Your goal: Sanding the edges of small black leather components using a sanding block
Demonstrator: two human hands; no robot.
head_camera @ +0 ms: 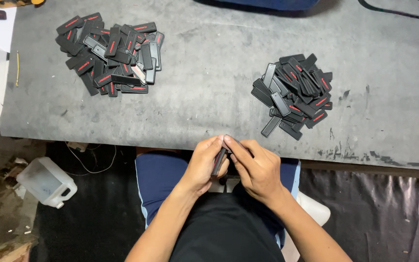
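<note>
Both hands (233,165) pinching black tag (218,162) btwn fingertips

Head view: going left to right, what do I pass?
White plastic jug on the floor → left pile of black tags → left hand → right hand → right pile of black tags.
</note>
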